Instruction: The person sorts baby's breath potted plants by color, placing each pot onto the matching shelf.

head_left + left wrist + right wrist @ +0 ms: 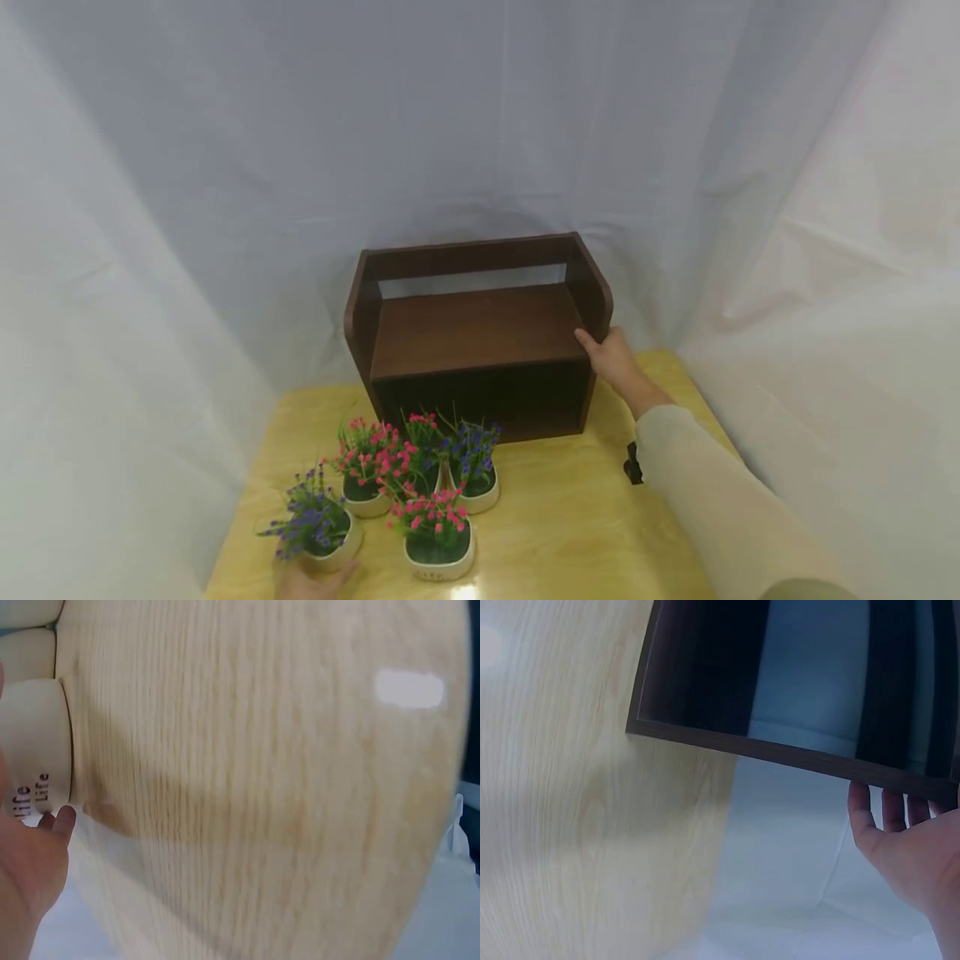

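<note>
A dark brown two-tier wooden shelf (480, 329) stands at the back of the table. My right hand (617, 367) grips its right side panel, thumb over the inner shelf board; in the right wrist view the fingers (864, 817) lie along the panel's outer face. At the front left, my left hand (311, 582) holds a white pot with purple artificial flowers (315, 521), thumb and fingers to either side of it. Lettering reading "Life" shows on the white pot (34, 742) in the left wrist view.
Several more potted flowers, such as a pink one (438, 542) and a purple one (474, 467), cluster before the shelf. A small black object (633, 464) lies by the right sleeve. The wood-grain table (562, 517) is bordered by pale curtains (450, 125).
</note>
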A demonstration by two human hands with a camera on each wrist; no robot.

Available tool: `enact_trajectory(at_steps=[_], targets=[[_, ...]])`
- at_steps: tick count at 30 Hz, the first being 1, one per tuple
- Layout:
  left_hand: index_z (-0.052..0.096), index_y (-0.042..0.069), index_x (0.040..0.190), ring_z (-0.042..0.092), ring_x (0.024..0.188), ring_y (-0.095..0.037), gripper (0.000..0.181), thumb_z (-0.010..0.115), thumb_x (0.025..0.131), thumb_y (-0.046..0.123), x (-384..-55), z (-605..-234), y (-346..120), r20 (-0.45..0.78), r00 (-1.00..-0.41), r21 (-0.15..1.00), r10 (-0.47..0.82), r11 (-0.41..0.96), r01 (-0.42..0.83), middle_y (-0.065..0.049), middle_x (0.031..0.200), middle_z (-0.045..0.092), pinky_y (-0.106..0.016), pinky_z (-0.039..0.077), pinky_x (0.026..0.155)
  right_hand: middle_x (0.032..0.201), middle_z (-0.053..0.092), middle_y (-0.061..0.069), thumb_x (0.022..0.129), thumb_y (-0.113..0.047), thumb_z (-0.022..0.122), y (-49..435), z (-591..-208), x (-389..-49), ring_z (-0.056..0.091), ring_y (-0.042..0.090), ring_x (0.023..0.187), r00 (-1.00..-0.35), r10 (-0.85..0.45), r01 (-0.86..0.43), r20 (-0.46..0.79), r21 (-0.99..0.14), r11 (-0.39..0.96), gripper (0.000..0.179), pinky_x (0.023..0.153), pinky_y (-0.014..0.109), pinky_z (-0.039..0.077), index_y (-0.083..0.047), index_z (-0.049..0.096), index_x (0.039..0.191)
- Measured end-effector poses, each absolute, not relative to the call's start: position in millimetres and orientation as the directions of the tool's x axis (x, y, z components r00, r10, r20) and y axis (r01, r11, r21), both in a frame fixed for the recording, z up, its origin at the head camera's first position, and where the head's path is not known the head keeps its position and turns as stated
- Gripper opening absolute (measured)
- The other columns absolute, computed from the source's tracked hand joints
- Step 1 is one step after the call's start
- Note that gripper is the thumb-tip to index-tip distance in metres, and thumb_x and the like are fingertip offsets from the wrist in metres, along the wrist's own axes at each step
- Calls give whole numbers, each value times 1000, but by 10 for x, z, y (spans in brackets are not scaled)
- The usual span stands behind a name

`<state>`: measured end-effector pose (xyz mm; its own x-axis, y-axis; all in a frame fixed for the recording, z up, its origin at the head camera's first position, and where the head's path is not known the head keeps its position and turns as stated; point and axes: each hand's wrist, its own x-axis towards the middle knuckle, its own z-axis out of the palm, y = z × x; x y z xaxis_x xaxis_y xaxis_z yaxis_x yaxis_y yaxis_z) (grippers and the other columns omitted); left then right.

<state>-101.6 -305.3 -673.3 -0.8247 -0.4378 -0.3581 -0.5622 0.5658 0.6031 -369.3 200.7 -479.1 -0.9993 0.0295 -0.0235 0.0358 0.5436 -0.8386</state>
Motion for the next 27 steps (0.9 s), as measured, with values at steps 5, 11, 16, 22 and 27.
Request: enact_trajectory(at_steps=[5, 11, 16, 22, 27], targets=[[49, -22, 137, 55, 127, -67, 150, 71, 58, 103, -1025, -6727, -3098, -400, -767, 568, -501, 521, -637, -50, 142, 50, -75, 51, 105, 159, 36, 45, 116, -45, 47, 1945, -4808, -3701, 38, 57, 154, -998, 18, 60, -60, -851, 522, 83, 130, 63, 37, 22, 21, 157], [54, -26, 130, 64, 120, -65, 125, 67, 82, 89, -1010, -6710, -3168, -322, -820, 505, -473, 647, -571, -48, 131, 61, -69, 57, 101, 157, 42, 42, 116, -41, 47, 1894, -4811, -3736, 42, 55, 152, -999, -17, 35, -51, -862, 506, 75, 131, 62, 36, 18, 28, 157], [57, -22, 133, 67, 115, -63, 125, 63, 82, 92, -992, -6688, -3246, -371, -821, 480, -433, 667, -569, -46, 129, 63, -69, 58, 98, 162, 42, 38, 116, -39, 48, 1869, -4824, -3774, 41, 51, 155, -998, -32, 27, -48, -878, 478, 72, 134, 59, 34, 14, 30, 160], [43, -19, 148, 52, 134, -68, 141, 65, 73, 99, -941, -6622, -3310, -434, -779, 505, -453, 594, -627, -45, 147, 46, -75, 50, 109, 167, 42, 34, 117, -37, 47, 1820, -4811, -3809, 38, 47, 159, -998, -57, 2, -30, -895, 445, 67, 136, 56, 30, 10, 33, 163], [39, -19, 152, 45, 138, -70, 141, 65, 75, 97, -913, -6525, -3344, -477, -762, 517, -438, 561, -646, -47, 153, 38, -75, 46, 113, 168, 41, 32, 117, -35, 46, 1790, -4788, -3841, 36, 47, 161, -998, -67, -15, -15, -904, 427, 66, 136, 57, 30, 7, 32, 165]])
